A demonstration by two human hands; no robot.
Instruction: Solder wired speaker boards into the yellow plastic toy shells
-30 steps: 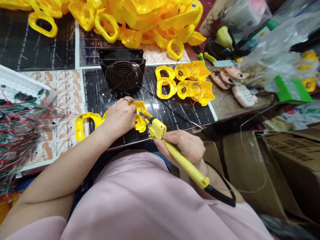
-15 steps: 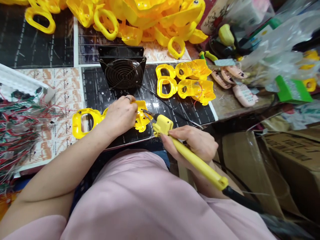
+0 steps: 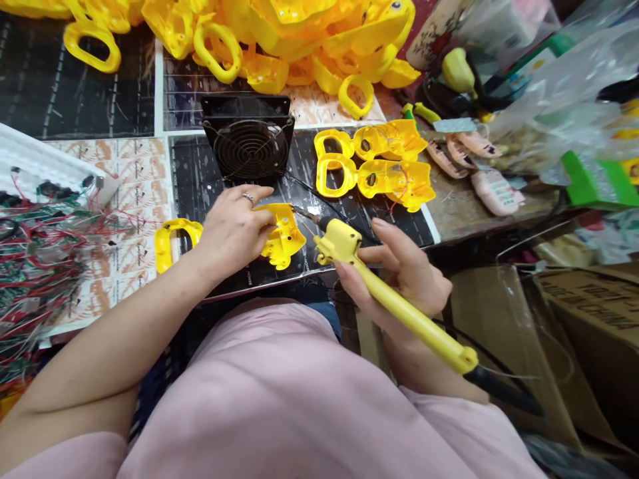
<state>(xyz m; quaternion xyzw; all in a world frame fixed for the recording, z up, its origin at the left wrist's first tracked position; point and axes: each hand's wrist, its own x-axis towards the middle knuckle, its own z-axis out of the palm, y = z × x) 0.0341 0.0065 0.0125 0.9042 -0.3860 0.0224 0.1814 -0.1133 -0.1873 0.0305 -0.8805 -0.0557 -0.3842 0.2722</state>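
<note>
My left hand [image 3: 237, 229] is over a yellow plastic shell [image 3: 284, 236] at the table's front edge. Its thumb and some fingers grip the shell's middle, and the index finger stretches out above. The part under my palm is hidden; a ring-shaped end [image 3: 164, 246] shows left of my wrist. My right hand [image 3: 409, 279] holds a yellow soldering iron [image 3: 394, 299] with a trigger-like head, its index finger lifted off the body. The iron's dark tip is close to the shell's upper right edge; I cannot tell whether they touch.
A black fan [image 3: 249, 140] stands behind my left hand. Two similar yellow shells [image 3: 374, 176] lie to the right, and a heap of yellow parts [image 3: 299, 40] fills the back. Wired circuit boards [image 3: 40, 266] crowd the left. Cardboard boxes [image 3: 589, 319] stand at lower right.
The soldering iron has drawn back a little to the right from the shell's inside, and my right index finger has lifted. My left index finger has straightened away from the shell.
</note>
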